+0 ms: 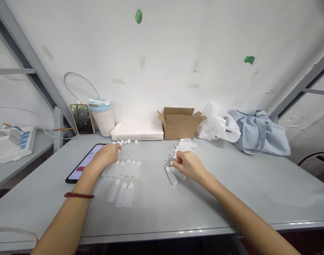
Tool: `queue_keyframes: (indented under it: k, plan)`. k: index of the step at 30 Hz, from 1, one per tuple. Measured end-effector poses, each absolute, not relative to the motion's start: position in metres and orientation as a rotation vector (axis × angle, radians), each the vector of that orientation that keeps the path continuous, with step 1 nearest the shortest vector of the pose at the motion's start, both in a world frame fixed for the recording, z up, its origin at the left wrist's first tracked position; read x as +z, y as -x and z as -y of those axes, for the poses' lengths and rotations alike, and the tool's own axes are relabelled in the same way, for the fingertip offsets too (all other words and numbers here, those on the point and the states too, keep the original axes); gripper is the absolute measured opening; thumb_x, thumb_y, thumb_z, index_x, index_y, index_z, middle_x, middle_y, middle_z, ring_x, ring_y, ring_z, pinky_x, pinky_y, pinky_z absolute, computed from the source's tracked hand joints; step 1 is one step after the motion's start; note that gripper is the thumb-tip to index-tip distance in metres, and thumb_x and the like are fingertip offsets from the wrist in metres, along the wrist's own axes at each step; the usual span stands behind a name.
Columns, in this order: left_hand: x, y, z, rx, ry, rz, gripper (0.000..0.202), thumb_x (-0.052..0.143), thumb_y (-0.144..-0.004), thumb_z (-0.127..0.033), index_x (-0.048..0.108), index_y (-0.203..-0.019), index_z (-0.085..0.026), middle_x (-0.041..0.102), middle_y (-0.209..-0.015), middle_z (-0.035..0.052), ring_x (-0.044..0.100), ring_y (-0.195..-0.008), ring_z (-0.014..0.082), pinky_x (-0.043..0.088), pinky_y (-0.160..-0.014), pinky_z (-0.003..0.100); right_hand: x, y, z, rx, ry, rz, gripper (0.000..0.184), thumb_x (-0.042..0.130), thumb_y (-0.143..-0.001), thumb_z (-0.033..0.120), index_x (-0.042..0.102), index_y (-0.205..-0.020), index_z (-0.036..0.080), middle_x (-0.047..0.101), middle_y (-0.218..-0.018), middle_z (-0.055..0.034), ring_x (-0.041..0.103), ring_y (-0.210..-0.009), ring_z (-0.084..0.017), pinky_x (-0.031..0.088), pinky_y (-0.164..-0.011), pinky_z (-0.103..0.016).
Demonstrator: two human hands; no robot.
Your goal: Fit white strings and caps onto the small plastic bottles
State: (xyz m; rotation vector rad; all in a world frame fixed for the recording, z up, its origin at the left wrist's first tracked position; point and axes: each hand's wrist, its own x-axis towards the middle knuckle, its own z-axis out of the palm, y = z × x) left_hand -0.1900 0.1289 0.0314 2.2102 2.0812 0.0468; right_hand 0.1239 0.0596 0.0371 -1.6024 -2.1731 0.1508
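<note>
My left hand (106, 155) is at the back left of the table, its fingers pinched together with a small white cap (118, 150) at the tips. Several more white caps (125, 142) lie just beyond it. Beside and in front of this hand, small translucent plastic bottles (128, 194) with thin white tails at their necks lie in two rows. Over on the right, my right hand (190, 165) is closed at a heap of similar bottles (185, 142). What its curled fingers grip is hidden. One bottle (171, 176) lies just left of that hand.
A phone (74, 173) lies lit under my left forearm. Along the wall stand another phone (82, 119), a cup (102, 118), stacked white trays (137, 131), an open cardboard box (181, 126), a white plastic bag (216, 124) and a blue cloth bag (260, 132). A power strip (14, 143) is far left.
</note>
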Motion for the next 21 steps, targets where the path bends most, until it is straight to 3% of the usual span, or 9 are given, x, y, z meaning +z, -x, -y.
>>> queue_keyframes:
  k: [14,21]
  plan:
    - [0.0352,0.1852,-0.1273,-0.033,-2.201,-2.083,0.041,0.038,-0.08,-0.015,0.062,-0.113,-0.015,0.063,-0.115,0.0163,0.058,-0.106,0.0304,0.045,-0.087,0.038,0.0377,-0.1257,-0.0602,0.149,1.616,2.138,0.029,0.047,-0.071,0.015,0.026,-0.053,0.021,0.032,-0.046,0.0055,0.024,-0.043,-0.009,0.016,-0.045,-0.024]
    - [0.0373,0.1825,-0.1282,-0.078,-2.148,-2.126,0.039,0.04,-0.081,-0.017,0.062,-0.113,-0.019,0.064,-0.114,0.0111,0.057,-0.108,0.0312,0.044,-0.088,0.037,0.0389,-0.1253,-0.0578,0.148,1.608,2.082,0.029,0.047,-0.074,0.019,0.026,-0.054,0.021,0.035,-0.046,0.0047,0.026,-0.044,-0.009,0.02,-0.046,-0.024]
